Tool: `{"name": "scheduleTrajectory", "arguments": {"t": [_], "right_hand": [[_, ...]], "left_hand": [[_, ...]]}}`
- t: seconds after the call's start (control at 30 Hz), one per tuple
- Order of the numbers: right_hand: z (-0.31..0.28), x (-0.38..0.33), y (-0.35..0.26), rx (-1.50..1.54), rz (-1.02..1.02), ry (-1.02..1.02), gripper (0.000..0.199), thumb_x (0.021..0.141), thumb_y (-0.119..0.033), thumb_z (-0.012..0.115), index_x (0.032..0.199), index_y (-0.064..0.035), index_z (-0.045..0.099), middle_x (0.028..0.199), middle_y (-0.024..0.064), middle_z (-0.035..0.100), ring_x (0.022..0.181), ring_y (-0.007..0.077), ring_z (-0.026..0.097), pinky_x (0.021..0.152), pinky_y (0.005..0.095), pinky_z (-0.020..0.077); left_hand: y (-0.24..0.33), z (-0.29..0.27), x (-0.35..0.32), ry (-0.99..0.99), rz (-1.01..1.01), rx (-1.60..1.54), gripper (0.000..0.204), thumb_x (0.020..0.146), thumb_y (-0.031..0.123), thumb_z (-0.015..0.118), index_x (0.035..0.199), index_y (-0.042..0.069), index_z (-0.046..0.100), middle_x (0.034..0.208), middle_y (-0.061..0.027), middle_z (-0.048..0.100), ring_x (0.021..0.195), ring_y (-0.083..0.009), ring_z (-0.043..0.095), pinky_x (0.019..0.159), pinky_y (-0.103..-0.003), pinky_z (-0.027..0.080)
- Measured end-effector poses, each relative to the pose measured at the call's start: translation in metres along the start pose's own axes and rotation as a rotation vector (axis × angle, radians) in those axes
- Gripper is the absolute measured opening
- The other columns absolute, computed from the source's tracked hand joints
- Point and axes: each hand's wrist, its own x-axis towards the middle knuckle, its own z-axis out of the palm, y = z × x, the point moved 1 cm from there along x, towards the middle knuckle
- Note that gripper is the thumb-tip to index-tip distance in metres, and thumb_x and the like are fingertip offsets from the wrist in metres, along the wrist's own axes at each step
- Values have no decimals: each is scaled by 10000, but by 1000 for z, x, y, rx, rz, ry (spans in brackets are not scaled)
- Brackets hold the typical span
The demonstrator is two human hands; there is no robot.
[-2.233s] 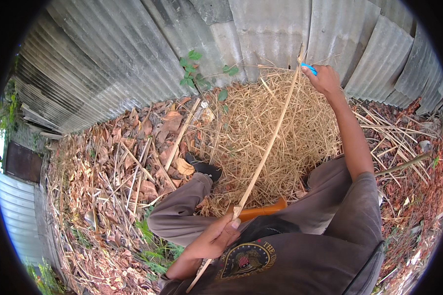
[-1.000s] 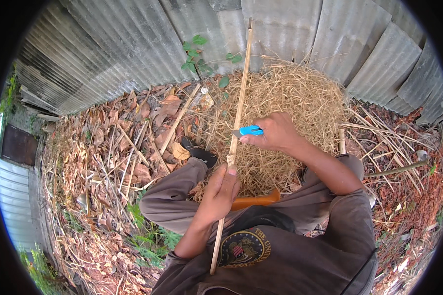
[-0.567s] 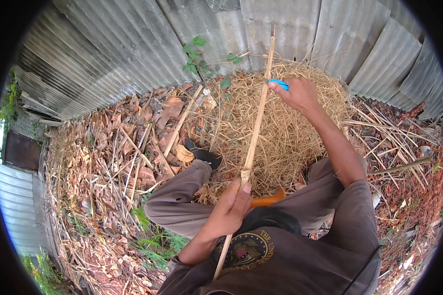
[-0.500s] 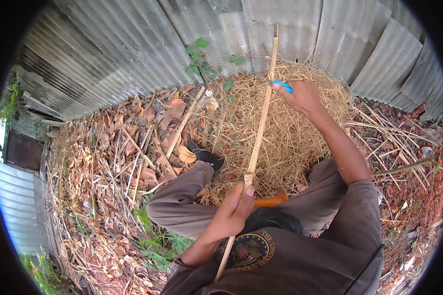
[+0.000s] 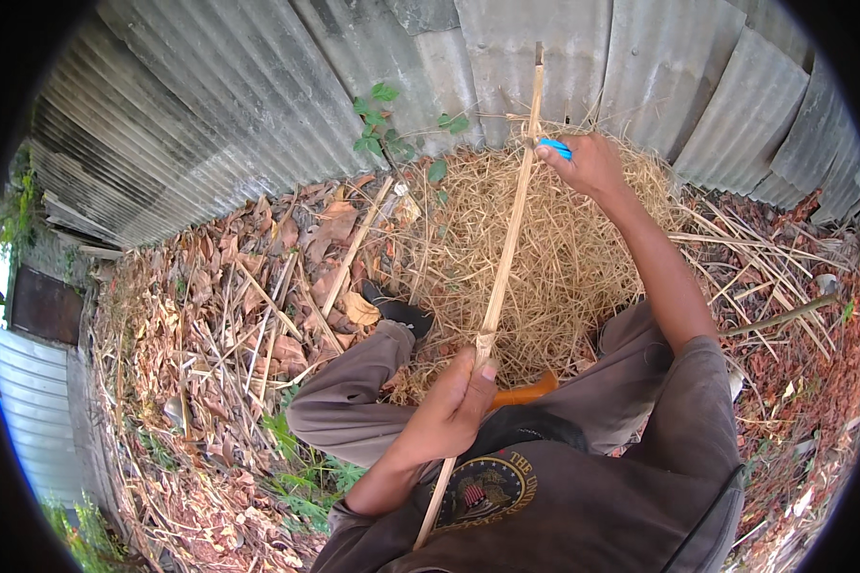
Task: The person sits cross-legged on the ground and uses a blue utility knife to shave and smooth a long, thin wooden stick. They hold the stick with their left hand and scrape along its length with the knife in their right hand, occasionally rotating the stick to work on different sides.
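Observation:
A long pale bamboo strip runs from my lap up toward the metal fence, slanting slightly right at its far end. My left hand is closed around its lower part, just below a knobbly node. Near the far end, my right hand grips a small knife with a blue handle. Its blade barely shows and sits against the strip, where thin curls stick out. Below the strip lies a broad heap of straw-coloured shavings, between my bent legs and the fence.
Corrugated metal sheets stand close beyond the heap. Dry leaves and loose sticks cover the ground to the left. More thin strips lie at the right. An orange object is partly hidden by my lap. A green vine climbs the fence.
My right hand and the knife have slid a little farther up the strip, away from me. My left hand keeps its hold in about the same place.

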Motion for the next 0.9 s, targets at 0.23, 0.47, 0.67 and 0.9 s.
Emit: {"name": "scheduleTrajectory", "arguments": {"t": [0.23, 0.47, 0.67, 0.9], "right_hand": [[-1, 24, 105, -190, 175, 74, 819, 837, -772, 375, 764, -22, 697, 682, 206, 654, 747, 395, 666, 691, 489, 507], [-25, -55, 241, 4, 735, 197, 1014, 800, -833, 297, 1129, 65, 635, 1042, 321, 642, 1023, 438, 624, 924, 476, 459], [-14, -2, 89, 60, 471, -186, 930, 786, -847, 342, 701, 25, 656, 729, 221, 656, 766, 361, 662, 708, 468, 494], [-15, -89, -99, 198, -342, -371, 769, 802, -800, 426, 580, -95, 636, 471, 99, 538, 499, 271, 614, 493, 409, 469]], "left_hand": [[-10, -4, -26, -121, -255, -70, 150, 1027, 176, 421, 970, 39, 426, 721, 14, 364, 633, -72, 331, 567, -234, 336], [-29, -28, -108, -102, -340, 41, 141, 1034, 192, 418, 1030, 57, 459, 610, 55, 329, 515, -42, 295, 452, -205, 233], [-29, -36, -24, 65, -256, -139, 230, 1045, 205, 381, 853, 80, 399, 597, 75, 297, 494, -22, 265, 434, -205, 225], [-17, -31, 19, 156, -12, -271, 239, 1049, 199, 366, 840, 87, 396, 597, 66, 297, 486, -19, 280, 427, -203, 234]]}}
